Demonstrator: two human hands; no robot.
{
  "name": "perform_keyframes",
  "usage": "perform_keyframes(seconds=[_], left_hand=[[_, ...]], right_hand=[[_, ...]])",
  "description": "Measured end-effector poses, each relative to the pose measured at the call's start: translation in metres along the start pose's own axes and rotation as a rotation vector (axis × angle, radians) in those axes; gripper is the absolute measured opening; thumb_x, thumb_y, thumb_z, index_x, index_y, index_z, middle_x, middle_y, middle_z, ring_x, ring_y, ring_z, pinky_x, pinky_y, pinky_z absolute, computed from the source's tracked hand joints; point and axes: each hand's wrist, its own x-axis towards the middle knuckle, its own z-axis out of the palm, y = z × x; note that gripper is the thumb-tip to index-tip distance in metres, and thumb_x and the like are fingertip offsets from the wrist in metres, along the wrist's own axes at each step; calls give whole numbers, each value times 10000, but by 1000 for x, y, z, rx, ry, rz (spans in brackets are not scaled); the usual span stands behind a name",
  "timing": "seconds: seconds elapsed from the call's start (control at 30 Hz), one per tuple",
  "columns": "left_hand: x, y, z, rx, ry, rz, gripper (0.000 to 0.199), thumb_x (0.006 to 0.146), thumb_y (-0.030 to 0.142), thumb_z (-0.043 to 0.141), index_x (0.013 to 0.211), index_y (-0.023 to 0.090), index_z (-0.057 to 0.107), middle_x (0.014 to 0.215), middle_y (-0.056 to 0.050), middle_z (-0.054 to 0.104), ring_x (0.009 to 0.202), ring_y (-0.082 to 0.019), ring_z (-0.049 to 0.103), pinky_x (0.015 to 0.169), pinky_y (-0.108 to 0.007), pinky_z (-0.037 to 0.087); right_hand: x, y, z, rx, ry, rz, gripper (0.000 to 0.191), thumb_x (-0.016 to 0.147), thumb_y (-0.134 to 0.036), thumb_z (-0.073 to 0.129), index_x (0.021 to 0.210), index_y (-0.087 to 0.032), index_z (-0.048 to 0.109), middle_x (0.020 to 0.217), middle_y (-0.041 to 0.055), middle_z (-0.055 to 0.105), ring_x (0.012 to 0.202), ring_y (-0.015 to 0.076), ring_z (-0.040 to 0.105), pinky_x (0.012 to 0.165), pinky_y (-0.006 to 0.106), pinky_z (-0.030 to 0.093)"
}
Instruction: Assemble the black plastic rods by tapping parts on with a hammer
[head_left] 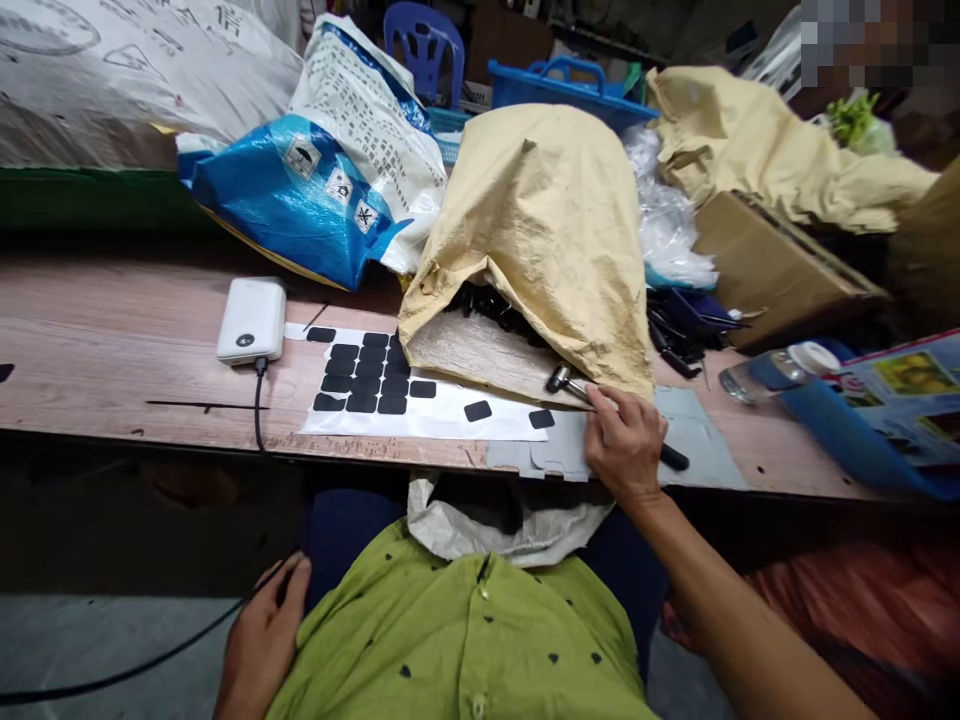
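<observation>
My right hand [625, 442] rests on the wooden table [112, 340] at its front edge, fingers closed around the handle of a small hammer [564, 381] whose metal head points left toward the mouth of a tan woven sack [544, 230]. Black parts [487, 300] show inside the sack's opening. Left of the hammer lies a white sheet [442, 412] with several black rectangular pads [367, 373] stuck on it. My left hand [264, 630] sits low beside my thigh, below the table, touching a black cable [120, 675].
A white power bank [252, 319] with a cable lies left on the table. A blue and white bag [300, 195], a cardboard box [772, 265], a clear bottle [776, 370], more sacks and a blue basket [559, 85] crowd the back. A grey sheet [697, 435] lies under my right hand.
</observation>
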Motion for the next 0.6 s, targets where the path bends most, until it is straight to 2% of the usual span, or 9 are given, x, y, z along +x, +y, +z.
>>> perform_keyframes(seconds=[0.03, 0.1, 0.17, 0.2, 0.27, 0.37, 0.47, 0.53, 0.6], left_hand=[[-1, 3, 0, 29, -24, 28, 537, 955, 570, 463, 1251, 177, 679, 1337, -110, 675, 1218, -313, 649, 898, -384, 607], [-10, 11, -7, 96, -101, 116, 632, 893, 637, 525, 1327, 195, 653, 1383, -96, 658, 1222, -312, 652, 838, -350, 625], [-22, 27, -19, 166, -182, 295, 559, 888, 604, 564, 1285, 232, 689, 1334, -78, 691, 1170, -288, 681, 795, -309, 625], [-25, 39, -25, 196, -214, 418, 474, 907, 546, 568, 1252, 253, 708, 1306, -69, 705, 1145, -269, 690, 807, -291, 617], [-23, 72, -28, 239, -238, 708, 355, 951, 366, 533, 1257, 297, 699, 1321, -47, 691, 1158, -225, 671, 908, -272, 575], [0, 129, -9, 403, -394, 1133, 591, 852, 74, 509, 1394, 297, 589, 1446, -52, 594, 1350, -236, 515, 1124, -359, 422], [27, 167, 24, 595, -518, 1372, 606, 768, 9, 566, 1315, 264, 613, 1304, -69, 659, 1245, -257, 546, 1042, -405, 394], [39, 172, 41, 685, -519, 1416, 421, 822, 17, 561, 1180, 224, 641, 1081, -68, 701, 1047, -235, 593, 910, -387, 389], [46, 166, 48, 701, -466, 1449, 229, 875, 31, 543, 995, 204, 634, 891, -46, 673, 887, -214, 574, 811, -377, 348]], right_hand=[[-8, -7, -8, 69, 25, -34, 499, 858, -143, 545, 1341, -250, 611, 1248, 113, 647, 1201, 311, 538, 1026, 491, 401], [-31, -23, -23, 270, -75, -186, 498, 828, -114, 544, 1294, -263, 638, 1187, 105, 660, 1121, 270, 594, 993, 450, 456], [-57, -33, -33, 470, -407, -452, 541, 795, -91, 502, 1281, -280, 644, 1193, 78, 676, 1075, 227, 624, 937, 387, 491], [-69, -35, -35, 497, -596, -515, 603, 761, -64, 482, 1304, -280, 633, 1248, 70, 670, 1088, 212, 624, 934, 367, 488], [-86, -32, -35, 440, -851, -459, 776, 661, -36, 483, 1401, -250, 571, 1413, 95, 595, 1253, 237, 558, 1025, 399, 436], [-94, -20, -28, 346, -1061, -402, 912, 556, -90, 556, 1451, -260, 529, 1574, 121, 440, 1373, 333, 448, 1084, 510, 345], [-87, -13, -21, 361, -1181, -403, 578, 595, -126, 567, 1141, -252, 706, 1394, 87, 621, 1244, 309, 548, 1051, 476, 346], [-81, -12, -18, 358, -1208, -360, 311, 658, -140, 534, 902, -210, 714, 1080, 82, 732, 1053, 256, 628, 958, 386, 394], [-79, -14, -16, 319, -1182, -286, 223, 715, -145, 486, 810, -185, 683, 877, 86, 718, 886, 224, 641, 844, 330, 413]])
